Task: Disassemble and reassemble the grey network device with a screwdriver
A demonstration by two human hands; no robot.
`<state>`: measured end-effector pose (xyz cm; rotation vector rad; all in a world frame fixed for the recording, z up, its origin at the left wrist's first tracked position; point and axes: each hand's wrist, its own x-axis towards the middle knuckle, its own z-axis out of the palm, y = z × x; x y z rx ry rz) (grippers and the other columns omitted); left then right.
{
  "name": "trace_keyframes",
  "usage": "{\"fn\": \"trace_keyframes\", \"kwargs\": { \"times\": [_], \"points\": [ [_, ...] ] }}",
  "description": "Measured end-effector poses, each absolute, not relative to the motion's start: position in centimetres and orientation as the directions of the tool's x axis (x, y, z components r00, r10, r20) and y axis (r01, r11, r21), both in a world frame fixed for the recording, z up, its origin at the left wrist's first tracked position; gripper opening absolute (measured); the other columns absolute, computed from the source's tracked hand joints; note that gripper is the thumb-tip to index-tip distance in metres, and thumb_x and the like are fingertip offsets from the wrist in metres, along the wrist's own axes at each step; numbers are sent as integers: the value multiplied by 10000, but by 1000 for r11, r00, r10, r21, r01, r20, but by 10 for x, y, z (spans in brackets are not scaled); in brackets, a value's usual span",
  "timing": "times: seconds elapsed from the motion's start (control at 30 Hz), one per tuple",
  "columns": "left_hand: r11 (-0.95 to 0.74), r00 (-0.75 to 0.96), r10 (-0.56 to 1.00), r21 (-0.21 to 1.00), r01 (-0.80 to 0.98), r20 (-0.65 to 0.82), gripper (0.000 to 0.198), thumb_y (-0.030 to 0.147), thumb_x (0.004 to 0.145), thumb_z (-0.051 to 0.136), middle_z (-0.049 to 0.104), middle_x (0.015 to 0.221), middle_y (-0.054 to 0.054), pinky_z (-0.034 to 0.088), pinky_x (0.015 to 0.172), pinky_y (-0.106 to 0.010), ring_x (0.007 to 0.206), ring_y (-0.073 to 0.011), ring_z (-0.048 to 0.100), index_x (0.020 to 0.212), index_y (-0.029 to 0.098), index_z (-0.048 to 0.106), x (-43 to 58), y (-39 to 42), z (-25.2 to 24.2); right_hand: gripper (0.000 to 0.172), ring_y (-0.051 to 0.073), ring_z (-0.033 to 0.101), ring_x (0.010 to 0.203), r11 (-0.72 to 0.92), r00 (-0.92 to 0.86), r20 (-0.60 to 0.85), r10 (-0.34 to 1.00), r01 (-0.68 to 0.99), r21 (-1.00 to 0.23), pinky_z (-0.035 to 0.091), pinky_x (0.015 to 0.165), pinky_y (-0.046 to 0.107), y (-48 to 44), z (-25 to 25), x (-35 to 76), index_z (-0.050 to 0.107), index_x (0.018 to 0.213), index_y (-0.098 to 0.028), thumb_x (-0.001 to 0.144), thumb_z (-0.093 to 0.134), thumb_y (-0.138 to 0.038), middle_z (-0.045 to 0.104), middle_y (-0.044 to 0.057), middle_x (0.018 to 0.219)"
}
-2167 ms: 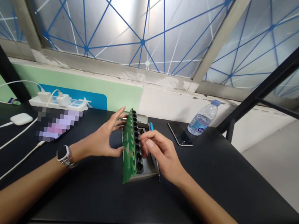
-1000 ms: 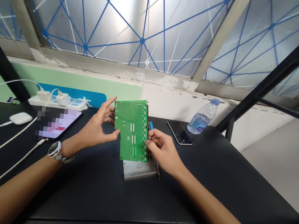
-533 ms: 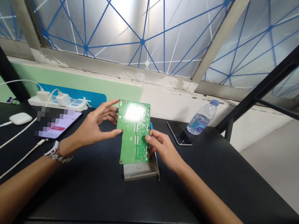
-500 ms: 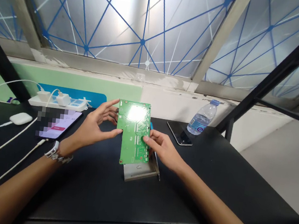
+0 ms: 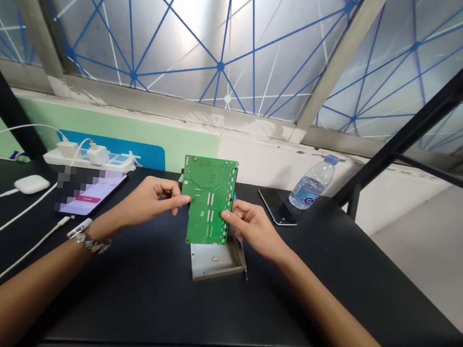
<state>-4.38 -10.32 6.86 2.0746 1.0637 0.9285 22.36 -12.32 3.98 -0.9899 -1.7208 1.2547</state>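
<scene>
A green circuit board (image 5: 206, 201) is held upright between my two hands above the desk. My left hand (image 5: 154, 200) pinches its left edge, the thumb on the near face and the fingers curled behind. On the right edge, my right hand (image 5: 250, 225) grips it with the thumb on the face and the other fingers partly hidden behind the board. Beneath the board, a shallow grey metal tray (image 5: 214, 267) lies on the desk, its far part covered from sight. A bit of something blue shows behind the board's right edge.
A dark phone (image 5: 278, 207) and a water bottle (image 5: 312, 183) are at the back right of the black desk (image 5: 300, 300). To the left are a lit phone (image 5: 93, 196), a white earbud case (image 5: 32, 184), a power strip (image 5: 85, 158) and white cables.
My left hand's spread fingers have curled in to pinch the board's left edge. The board has tilted more upright, its glare is gone, and more of the tray shows.
</scene>
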Motion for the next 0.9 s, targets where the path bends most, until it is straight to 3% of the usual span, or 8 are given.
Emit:
{"fn": "trace_keyframes", "kwargs": {
  "times": [0.13, 0.27, 0.4, 0.47, 0.6, 0.73, 0.9],
  "points": [
    [-448, 437, 855, 820, 355, 279, 383, 449, 886, 622, 673, 631, -19, 462, 601, -249, 592, -121, 579, 621, 172, 623, -45, -104, 71, 310, 62, 434, 390, 131, -415, 62, 908, 141, -981, 346, 422, 209, -126, 45, 221, 589, 877, -162, 864, 667, -462, 562, -65, 478],
    [-426, 488, 830, 872, 243, 269, 351, 456, 908, 585, 708, 681, -43, 510, 680, -294, 666, -158, 634, 723, 176, 687, -50, -100, 67, 321, 114, 616, 500, 62, -373, 25, 928, 86, -994, 394, 413, 211, -126, 47, 219, 577, 886, -155, 820, 712, -438, 695, 25, 627],
    [-375, 523, 808, 922, 101, 271, 383, 467, 943, 517, 730, 734, -84, 523, 692, -332, 701, -189, 660, 842, 163, 727, -56, -94, 59, 293, 149, 675, 624, 42, -357, 33, 934, 19, -999, 474, 453, 231, -125, 47, 219, 602, 911, -136, 818, 716, -390, 733, 87, 793],
    [-357, 530, 806, 931, 82, 262, 385, 461, 947, 510, 733, 755, -90, 523, 699, -340, 704, -192, 661, 838, 164, 729, -57, -92, 57, 333, 175, 692, 685, 42, -360, 45, 932, -16, -999, 514, 485, 256, -125, 47, 220, 619, 1016, -133, 786, 744, -338, 736, 104, 882],
    [-354, 560, 794, 929, 108, 238, 388, 466, 939, 517, 729, 741, -69, 519, 693, -318, 674, -175, 648, 782, 180, 727, -56, -93, 59, 546, 200, 695, 819, 54, -360, 77, 930, -73, -996, 567, 634, 304, -126, 48, 223, 583, 1236, -186, 729, 774, -256, 715, 90, 1014],
    [-318, 618, 779, 916, 246, 105, 434, 500, 934, 505, 730, 707, -59, 525, 677, -301, 650, -170, 649, 713, 185, 706, -51, -97, 66, 481, 206, 678, 901, 80, -361, 94, 928, -54, -995, 559, 701, 314, -125, 47, 224, 594, 1251, -217, 782, 700, -234, 686, 89, 1118],
    [-190, 667, 738, 918, 347, -99, 463, 525, 929, 509, 743, 688, -73, 542, 634, -273, 609, -161, 673, 705, 165, 695, -45, -100, 66, 545, 214, 643, 1034, 181, -379, 166, 910, 5, -983, 538, 830, 345, -126, 46, 223, 573, 1324, -240, 790, 620, -135, 660, 85, 1185]
  ]
}}
